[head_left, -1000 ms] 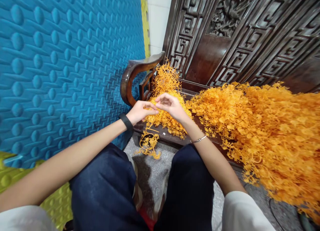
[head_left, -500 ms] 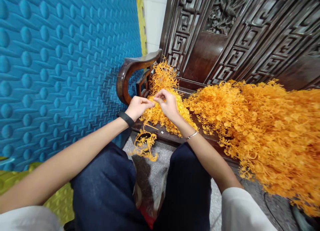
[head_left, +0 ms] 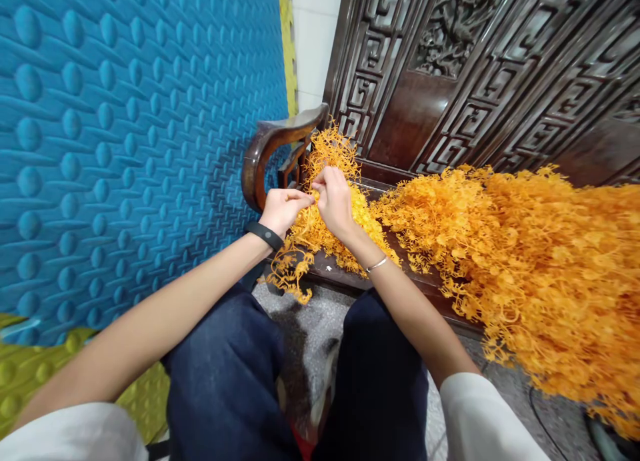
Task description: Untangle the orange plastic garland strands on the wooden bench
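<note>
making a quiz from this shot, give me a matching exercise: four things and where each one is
Things:
1. black band
2. bracelet
3. big orange heap
4. blue mat

Places:
a. far left, upright
b. left wrist
c. bench seat, right side
d. right wrist

Pairs: 1-b, 2-d, 3-c, 4-a

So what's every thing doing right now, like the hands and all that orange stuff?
Left hand: pinched shut on the orange plastic sprig.
Right hand: fingers closed on the same sprig.
Orange plastic sprig: held up, its tail dangling over the bench edge.
Small orange heap: lying loose on the dark carved wooden bench.
Big orange pile: heaped, spilling over the bench front.
</note>
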The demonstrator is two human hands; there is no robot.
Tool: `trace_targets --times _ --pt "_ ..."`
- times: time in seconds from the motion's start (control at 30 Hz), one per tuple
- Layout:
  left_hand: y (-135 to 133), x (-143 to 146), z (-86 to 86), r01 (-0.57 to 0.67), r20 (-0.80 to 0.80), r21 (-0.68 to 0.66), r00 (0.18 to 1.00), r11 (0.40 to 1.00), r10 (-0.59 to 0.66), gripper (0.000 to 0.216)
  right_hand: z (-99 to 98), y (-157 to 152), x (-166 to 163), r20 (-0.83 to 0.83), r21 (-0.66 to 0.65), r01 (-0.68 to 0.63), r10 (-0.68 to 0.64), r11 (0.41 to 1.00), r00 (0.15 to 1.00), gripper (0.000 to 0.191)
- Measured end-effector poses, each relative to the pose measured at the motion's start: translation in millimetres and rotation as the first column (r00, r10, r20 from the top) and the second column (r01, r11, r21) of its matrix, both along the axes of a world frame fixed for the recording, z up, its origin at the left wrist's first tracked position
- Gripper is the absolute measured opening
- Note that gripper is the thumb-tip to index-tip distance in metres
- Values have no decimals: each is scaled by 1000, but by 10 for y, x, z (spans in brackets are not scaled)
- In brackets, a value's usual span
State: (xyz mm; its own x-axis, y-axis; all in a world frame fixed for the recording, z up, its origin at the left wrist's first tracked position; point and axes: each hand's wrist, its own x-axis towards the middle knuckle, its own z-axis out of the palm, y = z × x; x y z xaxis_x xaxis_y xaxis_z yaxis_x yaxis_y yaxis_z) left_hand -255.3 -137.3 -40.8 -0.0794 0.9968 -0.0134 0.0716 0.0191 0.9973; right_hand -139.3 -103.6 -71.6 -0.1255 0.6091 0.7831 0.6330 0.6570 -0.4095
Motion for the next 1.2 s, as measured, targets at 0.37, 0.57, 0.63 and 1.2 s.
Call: trace_targets --times 0.37,0.57,0.63,1.2 --pt "-319 -143 -50 301 -103 18 949 953 -298 7 -17 615 1100 -398 -323 137 -266 936 878 6" --pt "-217 -188 -102 330 0 -52 944 943 -330 7 -319 699 1117 -356 -461 -30 -154 887 922 11" --pt "-199 -183 -91 327 21 -25 945 945 -326 7 -343 696 1061 -257 -471 -2 -135 882 957 6" --pt "-94 -278 -139 291 229 -2 931 957 -283 6 205 -410 338 31 -411 -531 594 741 804 26"
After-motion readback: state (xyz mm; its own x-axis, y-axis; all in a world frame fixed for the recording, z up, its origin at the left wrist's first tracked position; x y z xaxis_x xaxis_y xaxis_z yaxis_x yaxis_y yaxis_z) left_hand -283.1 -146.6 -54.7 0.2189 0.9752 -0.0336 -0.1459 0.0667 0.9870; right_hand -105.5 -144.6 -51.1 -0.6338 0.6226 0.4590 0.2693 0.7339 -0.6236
